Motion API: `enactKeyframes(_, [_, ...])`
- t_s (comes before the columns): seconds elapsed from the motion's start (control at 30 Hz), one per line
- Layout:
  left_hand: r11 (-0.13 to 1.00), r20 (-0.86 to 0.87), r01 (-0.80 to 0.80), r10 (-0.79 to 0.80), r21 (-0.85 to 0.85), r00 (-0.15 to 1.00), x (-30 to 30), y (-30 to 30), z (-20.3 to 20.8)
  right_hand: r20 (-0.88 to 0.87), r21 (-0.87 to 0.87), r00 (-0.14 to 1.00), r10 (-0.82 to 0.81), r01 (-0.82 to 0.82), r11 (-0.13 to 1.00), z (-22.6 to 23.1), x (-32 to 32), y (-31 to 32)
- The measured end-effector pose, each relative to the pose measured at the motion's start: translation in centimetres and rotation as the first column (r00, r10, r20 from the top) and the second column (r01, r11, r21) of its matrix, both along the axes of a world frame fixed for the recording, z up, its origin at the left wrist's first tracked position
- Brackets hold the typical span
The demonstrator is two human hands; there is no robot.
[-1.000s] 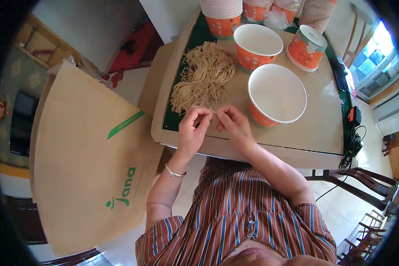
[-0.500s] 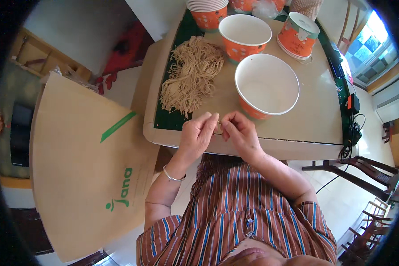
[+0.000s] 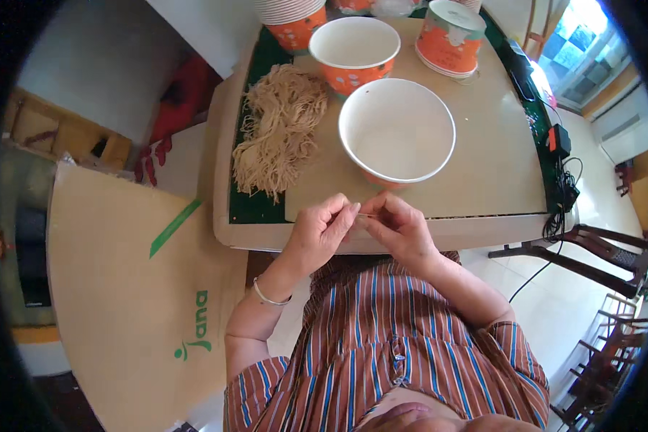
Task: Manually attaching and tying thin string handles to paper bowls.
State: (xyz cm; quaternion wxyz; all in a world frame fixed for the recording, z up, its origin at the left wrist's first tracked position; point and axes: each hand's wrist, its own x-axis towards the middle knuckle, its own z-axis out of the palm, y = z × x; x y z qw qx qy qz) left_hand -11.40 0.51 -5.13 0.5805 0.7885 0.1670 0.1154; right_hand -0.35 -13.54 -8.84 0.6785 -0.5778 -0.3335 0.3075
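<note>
Over the table's near edge, my left hand (image 3: 321,229) and my right hand (image 3: 403,232) are close together, thumbs and forefingers pinched. Between them runs a short stretch of thin beige string (image 3: 367,214); the rest is hidden by my fingers. Just beyond stands a large paper bucket (image 3: 399,133), orange outside and white inside, with a tiny dark spot near its rim. A heap of loose beige strings (image 3: 284,126) lies to the left. Behind is a second orange and white paper bucket (image 3: 356,54).
A stack of paper buckets (image 3: 293,25) stands far left on the table (image 3: 489,151). An upside-down bucket (image 3: 450,43) is at the far right. Black cables and an adapter (image 3: 559,140) hang along the right edge. A big cardboard box (image 3: 133,288) stands at my left.
My view has shifted, so the table's things appear further left. Both hands stay pinched on the string and sit slightly further right and nearer me relative to the bucket.
</note>
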Motion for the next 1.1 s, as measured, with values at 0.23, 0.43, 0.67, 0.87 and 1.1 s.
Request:
enactKeyframes(0.23, [0.990, 0.020, 0.132, -0.131, -0.053, 0.991, 1.7, -0.9, -0.2, 0.185, 0.003, 0.972, -0.148, 0.150, 0.989, -0.2, 0.9, -2.3])
enactKeyframes(0.43, [0.980, -0.007, 0.145, -0.148, -0.138, 0.989, 2.5, -1.4, 0.0, 0.205, -0.032, 0.965, -0.163, 0.173, 0.984, 0.7, 1.7, -3.3])
enactKeyframes(0.67, [0.972, 0.138, -0.005, -0.028, 0.237, 0.990, 2.8, -2.0, 1.6, 0.193, 0.003, 0.950, -0.246, 0.250, 0.968, 0.4, 2.3, -3.8])
enactKeyframes(0.87, [0.617, 0.299, -0.141, -0.161, 0.774, 0.940, 6.1, -1.9, 3.2, 0.016, 0.101, 0.892, -0.452, 0.448, 0.888, 0.6, 3.0, -4.5])
enactKeyframes(1.1, [0.569, 0.263, -0.104, -0.205, 0.816, 0.943, 8.3, -1.4, 1.9, 0.300, 0.232, 0.766, -0.569, 0.520, 0.822, -0.2, 4.4, -4.4])
